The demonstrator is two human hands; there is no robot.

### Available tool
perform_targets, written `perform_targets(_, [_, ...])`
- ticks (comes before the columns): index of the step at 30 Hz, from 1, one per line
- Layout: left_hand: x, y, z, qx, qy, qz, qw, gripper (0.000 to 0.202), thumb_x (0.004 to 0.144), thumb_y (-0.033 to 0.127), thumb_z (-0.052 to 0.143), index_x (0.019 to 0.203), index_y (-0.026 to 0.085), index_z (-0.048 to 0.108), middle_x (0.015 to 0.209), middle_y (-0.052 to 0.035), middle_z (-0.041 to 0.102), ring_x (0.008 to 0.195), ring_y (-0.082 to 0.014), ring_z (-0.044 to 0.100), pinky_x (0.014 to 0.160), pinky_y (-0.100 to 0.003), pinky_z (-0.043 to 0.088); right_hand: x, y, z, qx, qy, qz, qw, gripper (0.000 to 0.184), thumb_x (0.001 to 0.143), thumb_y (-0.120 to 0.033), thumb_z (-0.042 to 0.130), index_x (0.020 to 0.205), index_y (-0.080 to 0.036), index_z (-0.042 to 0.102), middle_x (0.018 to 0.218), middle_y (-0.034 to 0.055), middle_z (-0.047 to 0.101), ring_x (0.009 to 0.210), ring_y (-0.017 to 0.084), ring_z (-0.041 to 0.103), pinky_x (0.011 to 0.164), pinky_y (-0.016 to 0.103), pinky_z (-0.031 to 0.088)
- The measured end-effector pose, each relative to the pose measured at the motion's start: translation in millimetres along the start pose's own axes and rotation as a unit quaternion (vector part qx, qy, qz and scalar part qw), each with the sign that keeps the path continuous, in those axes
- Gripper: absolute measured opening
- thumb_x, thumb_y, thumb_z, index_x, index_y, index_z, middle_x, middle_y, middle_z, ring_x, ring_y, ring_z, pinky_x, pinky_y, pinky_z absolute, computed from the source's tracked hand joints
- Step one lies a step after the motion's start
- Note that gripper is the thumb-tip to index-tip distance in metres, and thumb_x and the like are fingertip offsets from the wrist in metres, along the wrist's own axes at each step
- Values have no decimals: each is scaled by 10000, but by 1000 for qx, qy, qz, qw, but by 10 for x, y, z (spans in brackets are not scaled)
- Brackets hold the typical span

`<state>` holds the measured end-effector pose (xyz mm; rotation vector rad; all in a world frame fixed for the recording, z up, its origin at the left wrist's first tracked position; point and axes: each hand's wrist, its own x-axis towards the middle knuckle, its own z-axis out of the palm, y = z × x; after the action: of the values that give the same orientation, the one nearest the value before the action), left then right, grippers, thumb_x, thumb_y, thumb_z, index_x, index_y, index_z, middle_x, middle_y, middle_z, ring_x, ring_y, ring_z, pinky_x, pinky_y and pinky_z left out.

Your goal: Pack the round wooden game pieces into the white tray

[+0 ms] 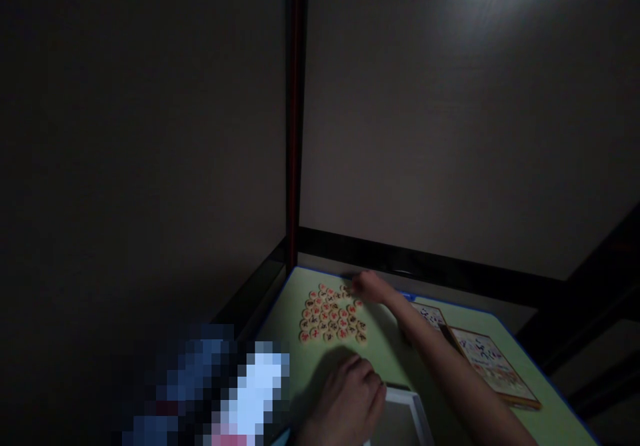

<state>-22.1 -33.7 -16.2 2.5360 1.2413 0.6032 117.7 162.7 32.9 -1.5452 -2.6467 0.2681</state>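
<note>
Round xiangqi pieces (325, 315) with red and black characters lie in a loose cluster on the light green table (395, 361). At the cluster's far right edge, my right hand (370, 288) is closed with its fingers pointing down by the outermost pieces. Whatever its fingertips hold is hidden. Nearer to me, my left hand (350, 393) has its fingers curled at the corner of an open white box (409, 399), covering that part of the rim. What lies inside its fingers does not show.
Flat on the right side of the table is a printed box lid (495, 366), with another printed panel (427, 314) beyond it, partly behind my right forearm. Dark walls meet behind the table's far corner. A blurred-out pale patch (255, 393) is at lower left.
</note>
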Motion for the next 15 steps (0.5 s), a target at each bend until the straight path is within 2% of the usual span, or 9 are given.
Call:
perform_targets(7, [1, 19, -1, -1, 1, -9, 1000, 265, 983, 264, 466, 928, 204, 718, 1001, -41, 704, 983, -186, 638, 942, -316, 483, -22, -286, 97, -53, -28, 13, 998, 212, 828, -129, 572, 942, -161, 748, 956, 123, 768, 876, 216, 711, 686, 238, 450])
perform_targets(15, [-5, 6, 9, 25, 19, 15, 999, 232, 972, 257, 499, 900, 200, 712, 953, -27, 705, 942, -175, 649, 936, -313, 502, -21, -309, 61, -94, -54, 6, 994, 252, 820, -144, 573, 1029, -165, 710, 976, 129, 758, 879, 227, 713, 657, 240, 447])
